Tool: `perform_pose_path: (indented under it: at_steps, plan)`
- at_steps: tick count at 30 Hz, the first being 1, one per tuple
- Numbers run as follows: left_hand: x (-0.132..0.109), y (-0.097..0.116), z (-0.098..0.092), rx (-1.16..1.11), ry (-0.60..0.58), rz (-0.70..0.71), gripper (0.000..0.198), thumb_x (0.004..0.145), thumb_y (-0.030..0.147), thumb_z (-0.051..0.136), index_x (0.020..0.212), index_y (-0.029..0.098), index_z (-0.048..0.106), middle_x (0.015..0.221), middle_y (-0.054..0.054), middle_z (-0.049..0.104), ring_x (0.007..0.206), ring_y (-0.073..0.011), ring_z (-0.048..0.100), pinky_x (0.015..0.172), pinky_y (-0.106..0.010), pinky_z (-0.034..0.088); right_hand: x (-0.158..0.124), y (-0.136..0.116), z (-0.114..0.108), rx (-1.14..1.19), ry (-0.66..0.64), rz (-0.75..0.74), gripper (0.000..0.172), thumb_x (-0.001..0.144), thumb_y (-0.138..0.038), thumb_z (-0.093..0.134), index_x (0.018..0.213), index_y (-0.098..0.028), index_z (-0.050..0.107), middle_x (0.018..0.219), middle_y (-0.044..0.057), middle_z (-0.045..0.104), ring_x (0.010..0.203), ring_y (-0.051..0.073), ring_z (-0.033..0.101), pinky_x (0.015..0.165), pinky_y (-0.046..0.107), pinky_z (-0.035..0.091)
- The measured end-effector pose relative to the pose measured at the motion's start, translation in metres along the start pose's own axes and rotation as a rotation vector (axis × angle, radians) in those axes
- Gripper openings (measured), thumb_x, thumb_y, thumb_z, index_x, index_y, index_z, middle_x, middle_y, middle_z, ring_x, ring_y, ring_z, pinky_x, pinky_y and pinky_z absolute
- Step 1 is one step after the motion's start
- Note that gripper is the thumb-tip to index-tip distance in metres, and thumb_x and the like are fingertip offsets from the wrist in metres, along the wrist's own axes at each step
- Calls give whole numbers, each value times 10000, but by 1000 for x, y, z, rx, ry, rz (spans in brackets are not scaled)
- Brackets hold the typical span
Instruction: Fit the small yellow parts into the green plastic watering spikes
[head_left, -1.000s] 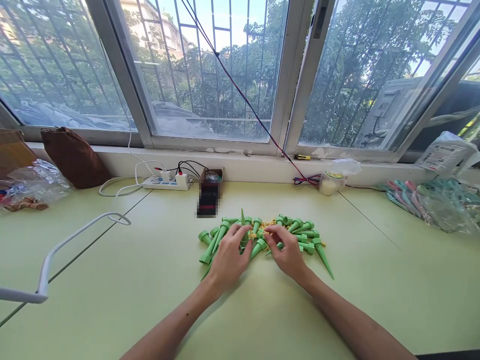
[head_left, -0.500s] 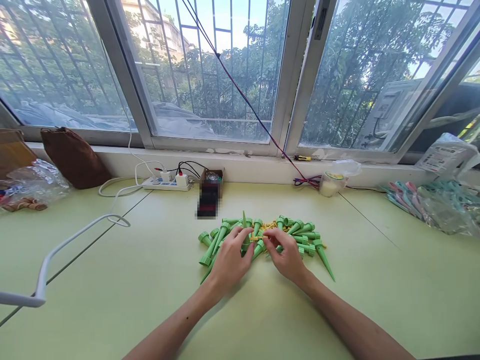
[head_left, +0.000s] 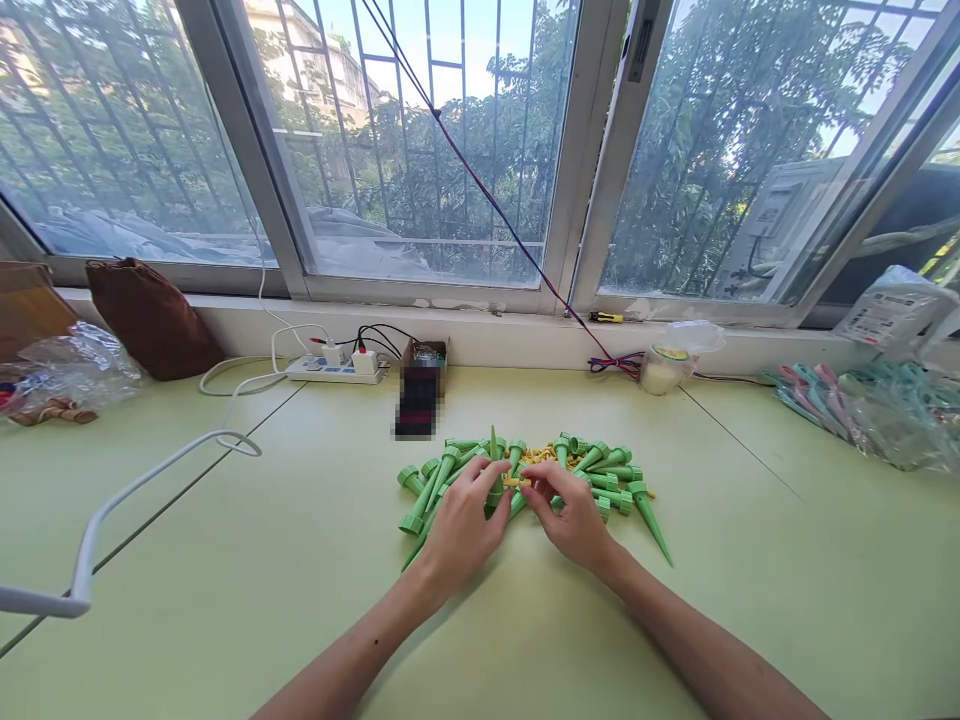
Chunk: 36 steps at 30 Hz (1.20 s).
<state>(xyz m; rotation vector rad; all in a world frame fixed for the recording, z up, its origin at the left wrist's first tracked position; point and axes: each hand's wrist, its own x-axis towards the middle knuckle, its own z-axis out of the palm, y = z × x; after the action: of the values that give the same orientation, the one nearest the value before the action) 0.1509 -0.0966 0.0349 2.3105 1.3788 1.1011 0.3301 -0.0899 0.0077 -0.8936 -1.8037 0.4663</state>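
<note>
My left hand (head_left: pixel 469 512) is closed around a green plastic watering spike (head_left: pixel 494 452), whose pointed tip sticks up past my fingers. Between the thumb and fingertips of my right hand (head_left: pixel 568 515) is a small yellow plastic piece (head_left: pixel 514 482), its end pointing at the spike; fingers hide whether the two touch. Several more green spikes (head_left: pixel 651 522) with ribbed caps lie piled around both hands. Behind the hands, a heap of small yellow pieces (head_left: pixel 538 456) shows among the spikes.
A white cable (head_left: pixel 135 495) curves over the left of the table. At the back are a power strip (head_left: pixel 334 370), a small box (head_left: pixel 425 365), a clear jar (head_left: pixel 661 372) and a brown bag (head_left: pixel 154 320). Bagged pastel plastic items (head_left: pixel 862 405) lie on the right.
The yellow piece and my right fingertips have shifted slightly left, while the upright spike in my left hand moved slightly right. The view has shifted a little.
</note>
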Motion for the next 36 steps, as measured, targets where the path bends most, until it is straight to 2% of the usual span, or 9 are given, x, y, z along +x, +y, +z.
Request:
perform_pose_path:
  at_steps: [3,10,29,36]
  plan:
    - [-1,0,1,-4,-15,10,274,921,157,558,1178,230,617,1108,-65,635,961,-211,661,833,-349,550,1,1,0,9,-21,-14,139,993,-294,552,1050,-202,640,905,58,666,656,154,595,589,266,512]
    - [-3,0,2,-4,-61,14,284,929,148,542,1193,231,606,1075,-54,614,894,-193,656,788,-340,559,0,3,0,28,-63,-36,112,993,-273,562,1049,-213,638,911,57,644,667,154,584,592,264,503]
    - [-4,-1,2,80,-60,73,293,949,154,515,1223,225,591,1114,-79,601,915,-203,667,803,-346,571,1,3,1,-14,-78,1,144,1004,-286,538,985,-195,648,816,38,643,659,156,558,609,264,476]
    - [-5,-2,3,85,-73,52,324,930,136,528,1237,217,593,1130,-84,602,919,-208,667,794,-348,570,0,2,-1,12,-89,16,154,988,-311,557,1058,-195,630,833,44,658,650,161,581,580,269,491]
